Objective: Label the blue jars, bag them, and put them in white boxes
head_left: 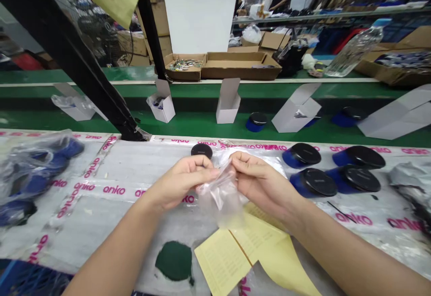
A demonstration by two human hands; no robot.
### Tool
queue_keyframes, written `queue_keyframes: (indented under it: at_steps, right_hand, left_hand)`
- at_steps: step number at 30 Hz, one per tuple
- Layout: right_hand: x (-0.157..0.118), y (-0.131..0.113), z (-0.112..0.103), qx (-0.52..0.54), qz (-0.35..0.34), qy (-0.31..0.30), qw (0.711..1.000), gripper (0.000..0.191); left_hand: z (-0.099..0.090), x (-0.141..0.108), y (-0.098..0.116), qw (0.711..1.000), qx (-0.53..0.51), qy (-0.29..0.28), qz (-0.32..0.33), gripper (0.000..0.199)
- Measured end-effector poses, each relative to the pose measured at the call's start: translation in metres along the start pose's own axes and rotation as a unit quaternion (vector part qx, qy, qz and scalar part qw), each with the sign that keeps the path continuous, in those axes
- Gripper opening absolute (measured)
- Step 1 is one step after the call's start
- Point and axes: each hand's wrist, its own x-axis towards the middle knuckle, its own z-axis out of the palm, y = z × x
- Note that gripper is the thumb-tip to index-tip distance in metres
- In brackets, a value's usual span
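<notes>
A clear plastic bag (pixel 222 197) hangs between my two hands, above the wrapped worktable. My left hand (pixel 186 179) pinches the bag's upper left edge between thumb and fingers. On the other side, my right hand (pixel 257 179) grips its upper right edge, fingers bent. Yellow printed sheets (pixel 222 258) lie below the bag, partly under my right forearm. Just behind my left hand stands a jar with a black lid (pixel 201 150). Several blue jars with black lids (pixel 313 182) are grouped right of my right hand.
Bagged blue items (pixel 40 166) lie at the left. Open white boxes (pixel 228 107) and another blue jar (pixel 256 122) stand on the green conveyor (pixel 195 123). A black post (pixel 77 58) slants down at the left; cardboard trays (pixel 239 65) sit behind.
</notes>
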Motion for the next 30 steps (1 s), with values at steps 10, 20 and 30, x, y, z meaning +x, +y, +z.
queue_keyframes:
  at_steps: [10,20,30]
  right_hand:
    - [0.023,0.014,0.002,-0.391,-0.107,0.088,0.910,0.020]
    - [0.087,0.003,-0.008,-0.592,-0.142,0.123,0.784,0.013]
    - [0.064,0.007,-0.005,-0.591,-0.180,-0.043,0.785,0.065]
  left_hand:
    - [-0.038,-0.001,0.008,0.967,0.229,0.109,-0.013,0.021]
    - [-0.040,0.052,-0.027,0.848,0.381,0.342,0.137,0.015]
    - [-0.035,0.043,-0.030,0.835,0.446,0.292,0.138,0.044]
